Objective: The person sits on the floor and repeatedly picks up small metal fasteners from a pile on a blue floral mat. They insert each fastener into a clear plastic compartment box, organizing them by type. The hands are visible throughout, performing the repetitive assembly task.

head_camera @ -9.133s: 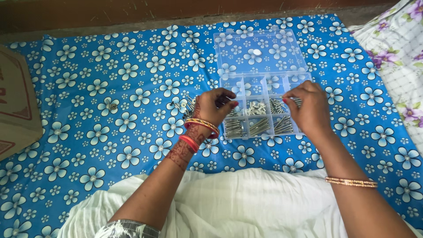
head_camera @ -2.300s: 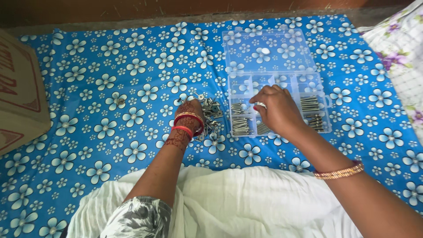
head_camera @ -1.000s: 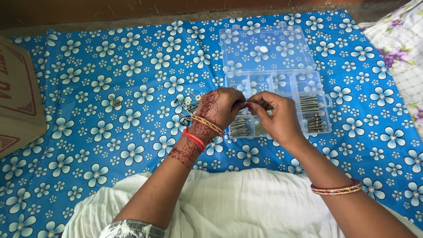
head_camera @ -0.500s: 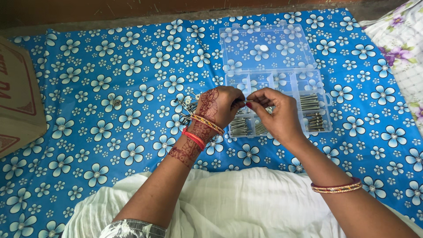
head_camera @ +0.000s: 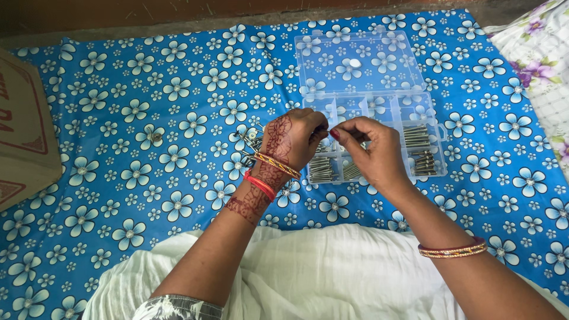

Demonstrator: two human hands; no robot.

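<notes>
A: What is held, and what blocks the view?
B: A thin screw [head_camera: 326, 131] is pinched between left hand [head_camera: 291, 141] and right hand [head_camera: 372, 148], over the clear compartment box [head_camera: 431, 127]. One loose hardware pile [head_camera: 252, 139] is partly hidden.
A: Changes?
B: Hands are barely shifted from half a second ago. One cardboard box [head_camera: 24, 130] is noted.

You are sitting on the floor of what looks like a home: a blue plastic sheet with white flowers [head_camera: 148, 178] is spread before you, a floral bedsheet [head_camera: 539, 53] lies at its right edge, a cardboard box [head_camera: 24, 130] sits at the left, and a bare floor strip [head_camera: 178, 24] runs along the top.
</notes>
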